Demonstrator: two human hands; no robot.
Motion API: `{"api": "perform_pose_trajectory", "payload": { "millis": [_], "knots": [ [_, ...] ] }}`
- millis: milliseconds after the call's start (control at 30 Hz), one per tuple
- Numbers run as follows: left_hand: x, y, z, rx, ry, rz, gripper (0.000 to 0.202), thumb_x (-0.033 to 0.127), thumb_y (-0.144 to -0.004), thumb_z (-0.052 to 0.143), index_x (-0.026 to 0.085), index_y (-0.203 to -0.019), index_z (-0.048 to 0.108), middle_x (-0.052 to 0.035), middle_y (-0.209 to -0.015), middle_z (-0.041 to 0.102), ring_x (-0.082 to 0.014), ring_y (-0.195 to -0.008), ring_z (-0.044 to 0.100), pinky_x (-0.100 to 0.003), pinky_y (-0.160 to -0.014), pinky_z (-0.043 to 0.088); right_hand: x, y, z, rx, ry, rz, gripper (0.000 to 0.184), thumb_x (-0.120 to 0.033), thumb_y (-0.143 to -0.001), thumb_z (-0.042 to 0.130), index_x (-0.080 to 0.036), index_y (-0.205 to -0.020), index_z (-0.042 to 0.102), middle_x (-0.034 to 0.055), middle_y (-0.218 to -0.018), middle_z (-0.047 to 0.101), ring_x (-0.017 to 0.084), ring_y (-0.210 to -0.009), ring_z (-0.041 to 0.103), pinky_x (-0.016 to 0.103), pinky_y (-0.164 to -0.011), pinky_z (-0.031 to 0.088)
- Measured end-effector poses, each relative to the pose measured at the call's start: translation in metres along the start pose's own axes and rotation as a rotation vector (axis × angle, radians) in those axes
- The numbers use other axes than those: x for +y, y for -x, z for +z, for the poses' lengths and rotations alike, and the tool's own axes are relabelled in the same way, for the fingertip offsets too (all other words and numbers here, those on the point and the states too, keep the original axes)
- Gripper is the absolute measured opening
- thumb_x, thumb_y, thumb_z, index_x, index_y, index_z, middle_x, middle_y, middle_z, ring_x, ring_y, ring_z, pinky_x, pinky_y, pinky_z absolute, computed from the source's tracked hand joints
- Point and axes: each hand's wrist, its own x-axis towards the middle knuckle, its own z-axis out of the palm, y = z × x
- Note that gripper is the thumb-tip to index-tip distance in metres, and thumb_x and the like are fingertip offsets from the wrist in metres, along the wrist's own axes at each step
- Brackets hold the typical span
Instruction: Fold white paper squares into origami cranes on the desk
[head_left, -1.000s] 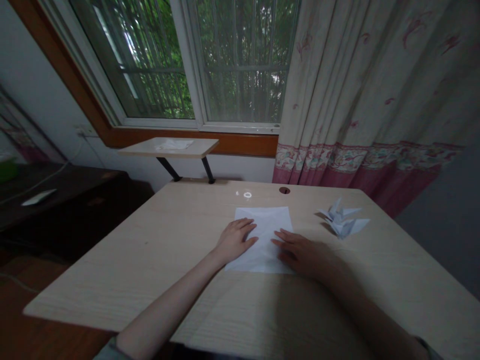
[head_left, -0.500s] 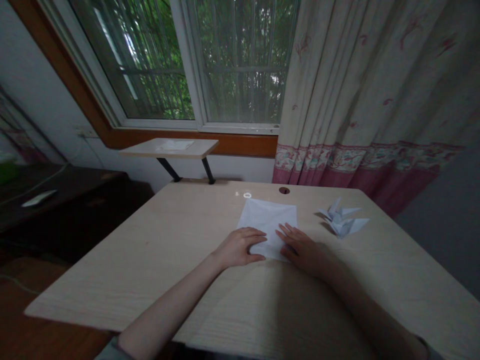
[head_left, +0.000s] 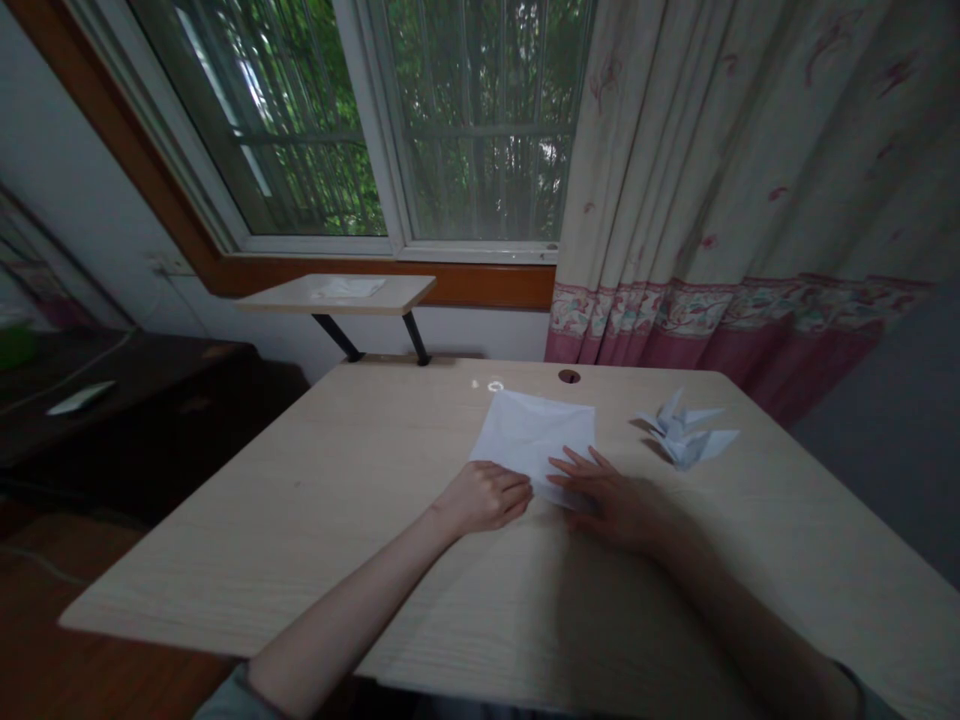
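The left hand [head_left: 486, 498] lies curled over the near edge of a white paper sheet [head_left: 534, 432], fingers together (whether it actually pinches the paper, I cannot tell), while the right hand [head_left: 611, 505] sits open, fingers spread, its fingertips on the sheet's near right edge, seemingly pinning it to the counter [head_left: 300, 500]. A folded paper crane [head_left: 686, 440] rests just to the right.
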Motion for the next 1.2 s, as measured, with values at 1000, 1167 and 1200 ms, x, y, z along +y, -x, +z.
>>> {"api": "perform_pose_trajectory", "payload": {
  "millis": [1000,1167,1200],
  "knots": [
    [-0.019,-0.002,-0.005,-0.001,0.131,-0.302,0.038,0.039,-0.106,0.037,0.019,-0.119,0.066,-0.0066,-0.118,0.072,-0.0228,-0.110,0.066,-0.040,-0.101,0.050,0.032,-0.002,0.020,0.657,-0.032,0.283,0.032,-0.054,-0.084,0.062,-0.024,-0.083,0.073,0.0126,-0.095,0.075,0.036,-0.101,0.069,0.054,-0.088,0.057],
    [-0.024,0.001,0.000,-0.033,0.149,-0.255,0.033,0.042,-0.102,0.049,0.021,-0.119,0.068,-0.0048,-0.119,0.072,-0.0231,-0.112,0.066,-0.040,-0.106,0.047,0.030,-0.002,0.017,0.736,-0.017,0.298,0.029,-0.050,-0.084,0.064,-0.025,-0.094,0.070,0.0129,-0.097,0.073,0.033,-0.094,0.069,0.051,-0.086,0.056],
    [-0.024,0.001,0.000,-0.033,0.162,-0.248,0.033,0.043,-0.101,0.050,0.021,-0.117,0.069,-0.0045,-0.119,0.073,-0.0230,-0.112,0.066,-0.040,-0.105,0.047,0.029,-0.002,0.016,0.747,-0.015,0.300,0.029,-0.049,-0.084,0.063,-0.024,-0.096,0.070,0.0127,-0.098,0.073,0.033,-0.094,0.069,0.050,-0.086,0.056]
  ]
}}
